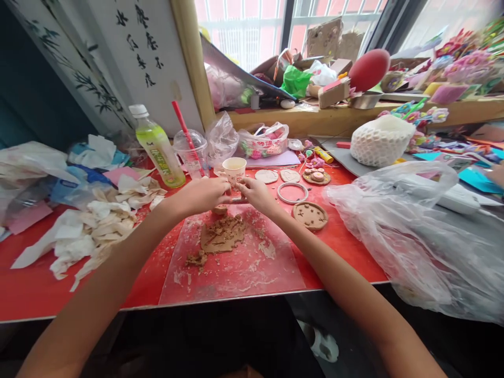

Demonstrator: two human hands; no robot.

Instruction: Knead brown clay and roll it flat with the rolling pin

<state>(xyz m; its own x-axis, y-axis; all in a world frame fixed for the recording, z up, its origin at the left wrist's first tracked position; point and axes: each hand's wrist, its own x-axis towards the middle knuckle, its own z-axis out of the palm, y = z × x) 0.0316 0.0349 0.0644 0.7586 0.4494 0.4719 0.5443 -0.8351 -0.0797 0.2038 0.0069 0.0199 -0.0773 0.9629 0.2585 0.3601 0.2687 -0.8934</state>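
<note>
My left hand (207, 195) and my right hand (258, 195) meet over the far edge of a clear plastic sheet (260, 283), fingers bent and closed. A thin greyish piece (238, 200) shows between the fingertips; its kind is too small to tell. Just behind them stands a paper cup (235, 167), partly hidden by my fingers. Below my left hand sits a small round lump of brown clay (219, 210). Nearer me lies a flat, ragged clay slab (224, 239) topped with crumbs, with a loose clay scrap (197, 258) at its left.
Right of my hands lie a ring (292, 193), a clay disc with small marks (310, 216) and pale flat discs (266, 176). A green drink bottle (159, 147), a plastic cup with a red straw (190, 149) and crumpled tissues (98, 226) stand left. A plastic bag (394, 215) spreads right.
</note>
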